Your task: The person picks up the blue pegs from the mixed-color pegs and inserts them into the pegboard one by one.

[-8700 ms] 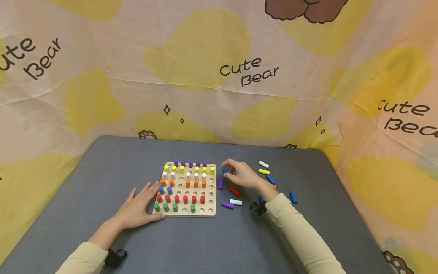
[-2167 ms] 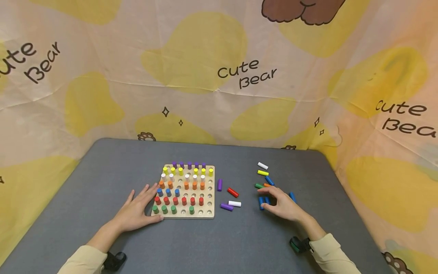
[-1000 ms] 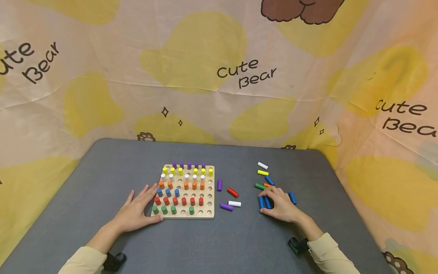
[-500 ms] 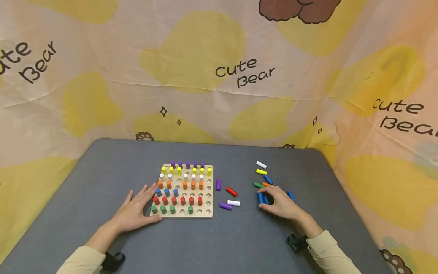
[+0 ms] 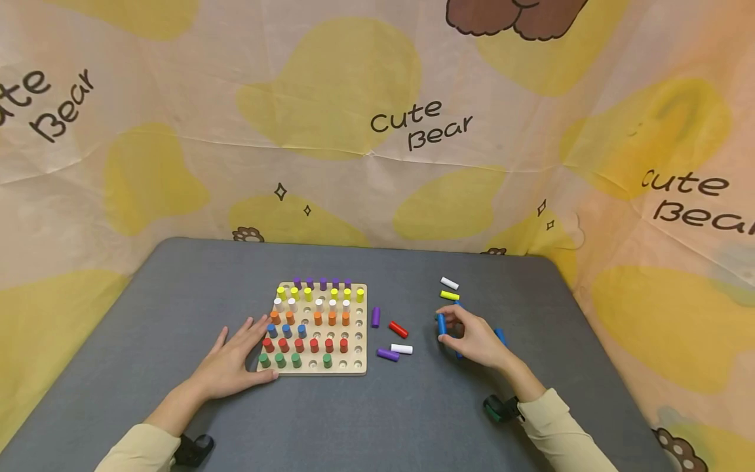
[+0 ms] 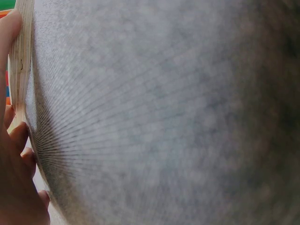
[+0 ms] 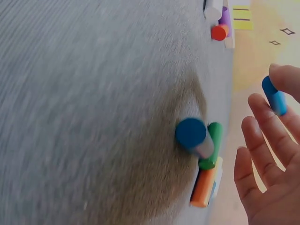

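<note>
A pale wooden pegboard (image 5: 358, 367) lies left of the table's middle, with rows of coloured pegs standing in its holes. My left hand (image 5: 229, 368) rests along its left side, fingers extended and thumb at the front left corner. Three blue pegs stand at the left end of one row. To the right of the board, my right hand (image 5: 480, 337) pinches a blue peg (image 5: 442, 324) between thumb and forefinger, raised off the table. The right wrist view shows this blue peg (image 7: 276, 99) at the fingertips, the other fingers spread.
Loose purple (image 5: 375, 317), red (image 5: 398, 329) and white (image 5: 402, 349) pegs lie between board and right hand. Farther back are a white peg (image 5: 449, 283) and a yellow peg (image 5: 450, 295). Green (image 7: 214, 140), orange (image 7: 202, 186) and blue (image 7: 191, 133) pegs lie near the right hand.
A third blue peg has come to stand in the blue row since the oldest frame. Just now my right hand has lifted another blue peg and moved slightly back and left. My left hand stays put.
</note>
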### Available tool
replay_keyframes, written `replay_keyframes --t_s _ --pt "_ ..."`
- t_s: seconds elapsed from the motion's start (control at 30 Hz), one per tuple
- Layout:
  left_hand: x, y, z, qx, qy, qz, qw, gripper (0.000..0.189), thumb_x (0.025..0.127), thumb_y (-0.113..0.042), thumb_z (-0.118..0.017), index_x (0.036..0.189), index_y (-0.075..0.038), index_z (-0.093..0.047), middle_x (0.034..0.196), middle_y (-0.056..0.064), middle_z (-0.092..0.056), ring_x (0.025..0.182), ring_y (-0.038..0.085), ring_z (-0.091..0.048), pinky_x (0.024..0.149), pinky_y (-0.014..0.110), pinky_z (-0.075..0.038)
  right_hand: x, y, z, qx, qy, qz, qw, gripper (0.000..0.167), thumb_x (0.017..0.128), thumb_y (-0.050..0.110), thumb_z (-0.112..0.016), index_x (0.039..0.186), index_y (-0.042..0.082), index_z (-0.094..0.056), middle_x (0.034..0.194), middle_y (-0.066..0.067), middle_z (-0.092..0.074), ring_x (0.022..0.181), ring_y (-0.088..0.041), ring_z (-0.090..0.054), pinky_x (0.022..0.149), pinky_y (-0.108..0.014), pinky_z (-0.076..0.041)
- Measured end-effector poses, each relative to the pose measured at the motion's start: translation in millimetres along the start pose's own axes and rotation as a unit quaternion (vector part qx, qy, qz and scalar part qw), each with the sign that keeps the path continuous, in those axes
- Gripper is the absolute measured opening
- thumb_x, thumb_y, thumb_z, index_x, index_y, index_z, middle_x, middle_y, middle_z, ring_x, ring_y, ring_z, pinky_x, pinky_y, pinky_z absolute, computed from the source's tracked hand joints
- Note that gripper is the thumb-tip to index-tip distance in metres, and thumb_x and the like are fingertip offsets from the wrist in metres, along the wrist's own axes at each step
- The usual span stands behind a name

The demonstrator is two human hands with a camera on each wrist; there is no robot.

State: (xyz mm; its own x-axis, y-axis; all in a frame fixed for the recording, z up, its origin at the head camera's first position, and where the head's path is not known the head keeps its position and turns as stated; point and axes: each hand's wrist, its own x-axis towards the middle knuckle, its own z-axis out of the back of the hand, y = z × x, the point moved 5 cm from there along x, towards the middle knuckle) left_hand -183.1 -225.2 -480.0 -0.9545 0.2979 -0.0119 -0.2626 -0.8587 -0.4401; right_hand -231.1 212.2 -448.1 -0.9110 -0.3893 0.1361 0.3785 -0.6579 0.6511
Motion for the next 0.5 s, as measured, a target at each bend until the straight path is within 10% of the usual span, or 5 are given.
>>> replay_keyframes --t_s 0.5 --pt "-1.2 -0.6 0.5 -0.011 -0.005 -0.004 0.9999 0.102 0.069 -0.067 -0.064 0.147 -0.017 -0.024 0.151 0.008 -0.026 0.138 0.037 -0.019 0.106 0.063 -0.002 12.6 21 -8 0.029 -0.039 0.035 0.9982 0.03 0.083 0.002 -0.065 0.111 0.008 -0.057 0.092 -0.003 -0.065 0.082 -0.013 -0.061 0.067 -0.024 -0.052"
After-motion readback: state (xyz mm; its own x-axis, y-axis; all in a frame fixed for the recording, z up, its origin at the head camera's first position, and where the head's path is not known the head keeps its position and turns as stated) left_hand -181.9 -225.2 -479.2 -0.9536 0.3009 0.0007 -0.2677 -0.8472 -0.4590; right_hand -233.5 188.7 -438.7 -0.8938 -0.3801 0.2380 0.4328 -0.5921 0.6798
